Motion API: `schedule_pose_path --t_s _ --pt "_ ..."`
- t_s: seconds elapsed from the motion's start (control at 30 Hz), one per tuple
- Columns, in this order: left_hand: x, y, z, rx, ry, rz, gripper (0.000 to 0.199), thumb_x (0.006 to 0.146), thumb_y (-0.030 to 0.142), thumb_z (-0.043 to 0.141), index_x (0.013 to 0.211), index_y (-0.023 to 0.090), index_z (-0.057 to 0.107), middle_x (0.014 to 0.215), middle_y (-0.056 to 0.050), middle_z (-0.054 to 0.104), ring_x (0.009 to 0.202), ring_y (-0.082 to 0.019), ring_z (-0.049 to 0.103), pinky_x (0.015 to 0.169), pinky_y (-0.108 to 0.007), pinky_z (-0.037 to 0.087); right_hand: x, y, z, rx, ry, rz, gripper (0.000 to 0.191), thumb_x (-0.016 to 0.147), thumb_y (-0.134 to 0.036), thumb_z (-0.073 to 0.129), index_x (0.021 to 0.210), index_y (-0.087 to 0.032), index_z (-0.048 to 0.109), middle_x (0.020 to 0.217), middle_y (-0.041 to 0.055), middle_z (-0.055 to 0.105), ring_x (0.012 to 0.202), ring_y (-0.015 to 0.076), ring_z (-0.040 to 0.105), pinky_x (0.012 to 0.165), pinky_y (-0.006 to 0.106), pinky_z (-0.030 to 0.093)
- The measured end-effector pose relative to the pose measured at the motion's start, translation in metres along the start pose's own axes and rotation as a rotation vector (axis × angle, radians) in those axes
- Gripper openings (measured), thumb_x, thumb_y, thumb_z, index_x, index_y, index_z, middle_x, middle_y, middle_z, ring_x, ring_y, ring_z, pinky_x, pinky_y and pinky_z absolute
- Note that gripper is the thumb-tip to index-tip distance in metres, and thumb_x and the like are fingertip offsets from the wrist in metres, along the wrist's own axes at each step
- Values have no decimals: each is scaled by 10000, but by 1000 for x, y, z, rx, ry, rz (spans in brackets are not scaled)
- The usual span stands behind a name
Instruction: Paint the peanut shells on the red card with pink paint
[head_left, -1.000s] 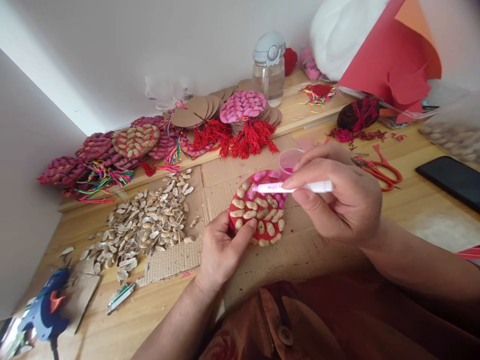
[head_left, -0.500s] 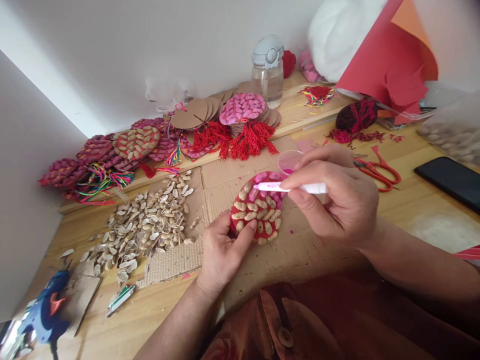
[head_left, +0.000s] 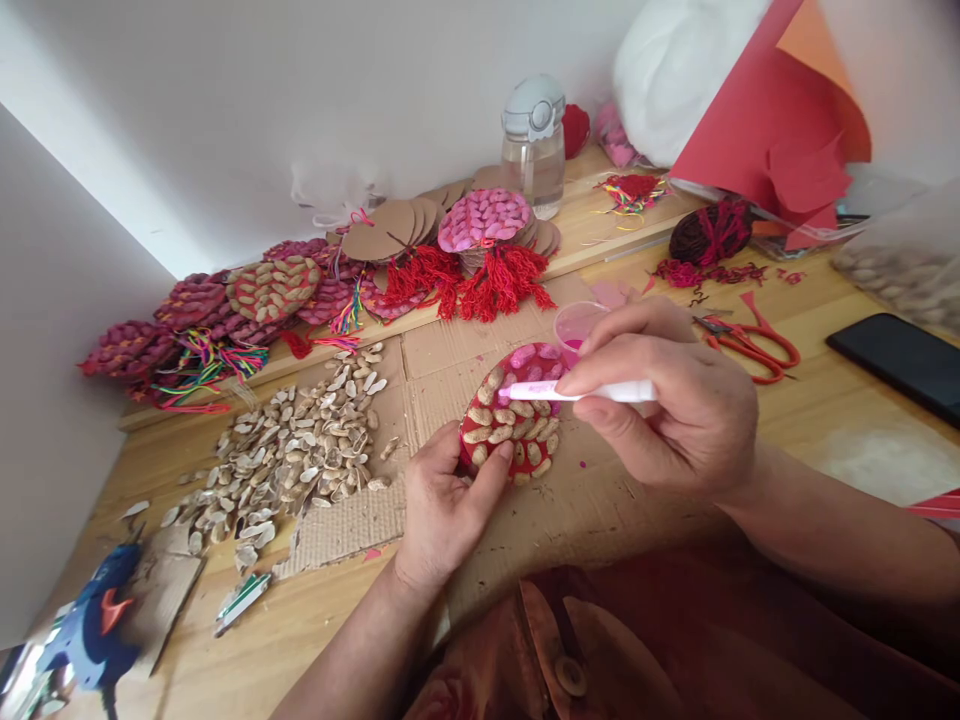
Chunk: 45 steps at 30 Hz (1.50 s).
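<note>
My left hand (head_left: pixel 454 495) grips the lower left edge of a round red disc (head_left: pixel 491 455) covered with peanut shells, thumb on top. Shells along the disc's upper part are painted pink; those lower down are plain tan. Between thumb and fingers of my right hand (head_left: pixel 664 400) is a white paint marker (head_left: pixel 619 391), held nearly level. Its pink tip meets a shell near the disc's upper left. Just behind my right fingers stands a small clear cup (head_left: pixel 577 325) with pink paint in it, partly hidden by the hand.
Loose peanut shells (head_left: pixel 300 450) lie on cardboard at left, near a blue glue gun (head_left: pixel 97 620) and a utility knife (head_left: pixel 244 602). Finished-looking tasselled discs (head_left: pixel 484 220) and a water bottle (head_left: pixel 532 165) line the back. Orange scissors (head_left: pixel 750 340) and a phone (head_left: pixel 900 365) lie right.
The marker tip has shifted slightly down and left on the disc, onto a lower shell, as my right hand moved a little. My left hand keeps its hold.
</note>
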<state>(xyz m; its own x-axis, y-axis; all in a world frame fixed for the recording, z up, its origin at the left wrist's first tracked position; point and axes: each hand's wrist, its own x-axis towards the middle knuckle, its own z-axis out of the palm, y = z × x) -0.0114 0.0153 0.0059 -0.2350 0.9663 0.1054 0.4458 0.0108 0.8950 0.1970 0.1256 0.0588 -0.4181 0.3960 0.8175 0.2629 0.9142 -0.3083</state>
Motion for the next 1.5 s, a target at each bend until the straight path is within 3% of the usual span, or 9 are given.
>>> schedule_pose_path --t_s 0.23,0.4,0.6,0.73,0.9,1.1,1.3,1.4,1.5 --pt "0 1 0 5 3 6 218 965 398 719 882 200 759 877 -59 759 746 -198 641 721 -313 505 1 1 0 -50 67 15 46 960 -260 674 966 -249 718 827 2 766 901 220 720 858 429 529" --pt "-1 1 -1 21 30 19 228 956 392 726 830 202 742 842 -51 746 721 -185 629 717 -302 506 -1 -1 0 -6 -26 -18 66 987 -312 674 994 -273 726 822 -3 766 924 222 709 877 418 535" --pt "-1 -5 0 -58 13 -33 226 951 396 740 859 189 747 914 -71 778 783 -200 671 768 -314 554 3 5 -3 -58 138 49 62 957 -237 685 983 -280 721 835 9 765 882 235 702 830 438 535" --pt "4 -6 1 -197 45 -163 199 904 378 773 881 182 758 784 -33 765 655 -170 651 637 -271 552 7 34 -10 -229 294 150 74 959 -283 689 903 -259 732 799 40 753 851 254 659 794 442 492" --pt "8 -2 1 -301 60 -249 281 836 430 833 786 176 724 660 -3 724 529 -140 616 500 -226 526 2 67 -4 -429 101 336 126 870 -349 764 817 -234 760 764 30 762 877 259 617 784 404 398" --pt "7 -1 2 -335 59 -275 369 798 511 863 831 160 753 717 -29 763 561 -151 658 506 -233 568 -2 67 12 -454 -192 538 185 866 -409 764 841 -234 818 888 79 774 1022 311 559 831 413 277" --pt "9 4 3 -338 40 -274 351 785 488 861 807 159 743 691 -35 754 535 -147 638 494 -243 567 -2 65 11 -448 -178 510 191 886 -408 728 878 -250 836 896 87 759 1096 350 552 879 440 297" --pt "8 6 3 -324 27 -272 327 793 468 847 804 163 732 684 -29 736 528 -143 622 488 -245 561 -4 67 9 -462 -177 463 192 870 -408 730 832 -242 820 887 93 764 1042 344 564 874 454 330" --pt "8 5 4 -330 16 -254 314 816 465 827 808 171 718 684 -15 716 533 -135 606 491 -241 556 -3 70 5 -468 -95 420 207 884 -429 726 828 -245 803 850 84 775 996 337 602 867 469 369"
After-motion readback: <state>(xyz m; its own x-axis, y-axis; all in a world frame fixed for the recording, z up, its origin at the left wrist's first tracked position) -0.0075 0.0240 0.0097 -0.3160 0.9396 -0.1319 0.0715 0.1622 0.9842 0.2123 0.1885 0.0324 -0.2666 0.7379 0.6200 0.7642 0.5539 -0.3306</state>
